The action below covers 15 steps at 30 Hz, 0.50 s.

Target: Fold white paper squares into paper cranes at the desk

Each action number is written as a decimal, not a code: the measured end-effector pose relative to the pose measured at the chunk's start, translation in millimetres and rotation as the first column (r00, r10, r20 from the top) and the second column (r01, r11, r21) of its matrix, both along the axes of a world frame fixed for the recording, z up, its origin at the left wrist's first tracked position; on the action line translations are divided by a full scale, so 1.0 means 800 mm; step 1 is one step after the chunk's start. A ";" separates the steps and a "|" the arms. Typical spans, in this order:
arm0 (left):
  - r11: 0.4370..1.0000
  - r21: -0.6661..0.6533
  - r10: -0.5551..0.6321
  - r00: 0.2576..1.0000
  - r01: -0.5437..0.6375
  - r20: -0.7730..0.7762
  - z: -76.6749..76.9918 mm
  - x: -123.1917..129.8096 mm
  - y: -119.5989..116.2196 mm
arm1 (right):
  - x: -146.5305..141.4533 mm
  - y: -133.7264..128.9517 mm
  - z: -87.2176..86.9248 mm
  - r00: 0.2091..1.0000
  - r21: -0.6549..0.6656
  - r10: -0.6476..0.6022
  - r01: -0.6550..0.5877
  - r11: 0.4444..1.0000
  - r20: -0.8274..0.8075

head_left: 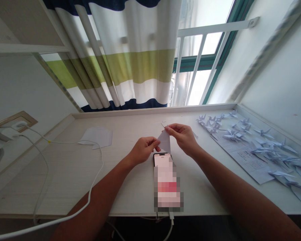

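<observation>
Folded paper point(165, 142) | light, soft, creases easily; hold by edges | left grip point(142, 150) pinching 9 o'clock edge | right grip point(183, 138) pinching 12 o'clock tip

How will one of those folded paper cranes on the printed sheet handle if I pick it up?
The paper crane looks very light, being thin folded paper. Its slim pointed wings would probably crease under a firm pinch. A push would likely tip or slide it on the printed sheet.
</observation>
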<state>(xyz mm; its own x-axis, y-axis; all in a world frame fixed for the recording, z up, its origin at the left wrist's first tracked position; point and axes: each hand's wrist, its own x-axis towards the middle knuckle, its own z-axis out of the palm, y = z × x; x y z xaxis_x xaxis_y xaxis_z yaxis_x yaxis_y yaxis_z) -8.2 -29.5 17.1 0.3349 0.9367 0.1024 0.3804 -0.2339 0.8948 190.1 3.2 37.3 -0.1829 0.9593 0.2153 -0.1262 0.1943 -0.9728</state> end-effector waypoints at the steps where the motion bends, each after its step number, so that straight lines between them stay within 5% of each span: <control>1: 1.000 -0.010 0.002 1.000 -0.002 0.004 0.001 0.001 -0.001 | 0.000 0.000 0.000 1.000 0.006 -0.003 0.003 1.000 0.003; 15: 0.991 -0.092 -0.087 0.989 0.099 0.122 0.002 0.004 -0.005 | 0.002 0.006 -0.003 0.998 0.008 0.043 -0.043 0.999 0.037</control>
<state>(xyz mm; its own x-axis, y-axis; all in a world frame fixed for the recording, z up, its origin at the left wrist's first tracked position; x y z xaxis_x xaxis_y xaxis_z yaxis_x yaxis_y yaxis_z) -5.2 -33.2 18.9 0.4124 0.9093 0.0556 0.2518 -0.1724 0.9523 191.4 7.6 35.0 -0.2319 0.9484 0.2162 -0.0989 0.1981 -0.9752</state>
